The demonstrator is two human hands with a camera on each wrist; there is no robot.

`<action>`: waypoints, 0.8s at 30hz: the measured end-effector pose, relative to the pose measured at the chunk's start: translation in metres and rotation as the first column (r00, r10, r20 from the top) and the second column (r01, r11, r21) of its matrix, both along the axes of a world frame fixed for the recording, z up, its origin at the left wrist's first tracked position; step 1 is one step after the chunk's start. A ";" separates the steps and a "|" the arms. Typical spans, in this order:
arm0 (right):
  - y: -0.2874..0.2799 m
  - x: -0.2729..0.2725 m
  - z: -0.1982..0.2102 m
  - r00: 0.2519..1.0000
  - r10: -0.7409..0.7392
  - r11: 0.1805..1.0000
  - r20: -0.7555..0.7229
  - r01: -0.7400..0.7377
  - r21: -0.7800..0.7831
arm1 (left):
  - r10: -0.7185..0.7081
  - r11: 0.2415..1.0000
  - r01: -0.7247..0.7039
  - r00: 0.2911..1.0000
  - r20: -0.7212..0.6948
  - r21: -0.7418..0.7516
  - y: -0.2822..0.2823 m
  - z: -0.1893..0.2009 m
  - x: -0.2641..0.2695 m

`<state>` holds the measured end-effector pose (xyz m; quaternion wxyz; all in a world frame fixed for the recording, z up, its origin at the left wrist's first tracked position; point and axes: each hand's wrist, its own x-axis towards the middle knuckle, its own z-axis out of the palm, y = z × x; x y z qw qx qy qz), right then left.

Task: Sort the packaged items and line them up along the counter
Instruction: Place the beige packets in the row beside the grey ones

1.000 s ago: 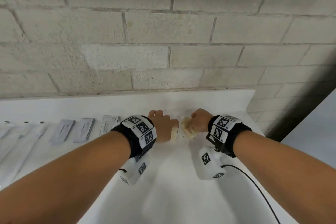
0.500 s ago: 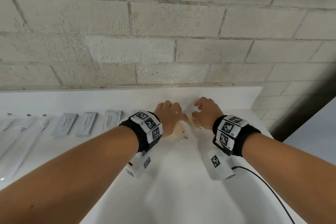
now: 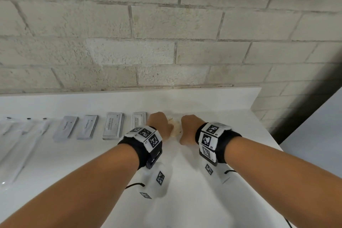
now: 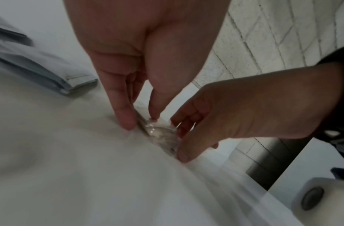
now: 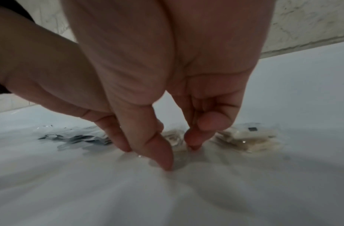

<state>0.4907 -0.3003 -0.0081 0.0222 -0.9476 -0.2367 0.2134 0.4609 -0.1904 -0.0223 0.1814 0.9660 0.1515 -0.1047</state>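
A small cream packet in clear wrap [image 3: 174,129] lies on the white counter [image 3: 185,200] at the right end of a row of packets. My left hand [image 3: 160,126] pinches its left edge with thumb and fingertips [image 4: 126,123] pointing down. From the other side, my right hand [image 3: 188,128] pinches it between thumb and fingers [image 5: 192,143]. In the left wrist view the packet [image 4: 159,134] sits between both hands. A second cream packet [image 5: 244,137] lies close by in the right wrist view.
Left of my hands the row holds two shampoo packets [image 3: 112,126] [image 3: 139,119], two grey toothpaste packets [image 3: 65,129] [image 3: 87,127] and several long clear packs [image 3: 18,144]. A block wall [image 3: 166,52] backs the counter. The counter's right edge [image 3: 272,140] is near my right wrist.
Both hands have moved away from me toward the wall and drawn together. A second ago each held a cream packet apart; now both pinch one packet beside the shampoo packets.
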 end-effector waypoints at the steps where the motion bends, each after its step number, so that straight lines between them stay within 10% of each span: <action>1: 0.003 0.001 -0.002 1.000 -0.019 1.000 0.006 0.019 0.001 | 0.043 0.999 -0.041 0.998 0.051 -0.034 0.000 -0.002 0.001; 11: 0.026 0.013 -0.012 0.992 -0.101 0.980 -0.081 0.113 0.161 | 0.241 0.910 -0.202 0.968 0.066 -0.363 0.025 -0.017 0.007; 24: 0.044 0.019 -0.013 0.985 -0.124 0.973 -0.118 0.144 0.182 | 0.186 0.961 -0.166 0.980 0.072 -0.219 0.035 -0.012 0.009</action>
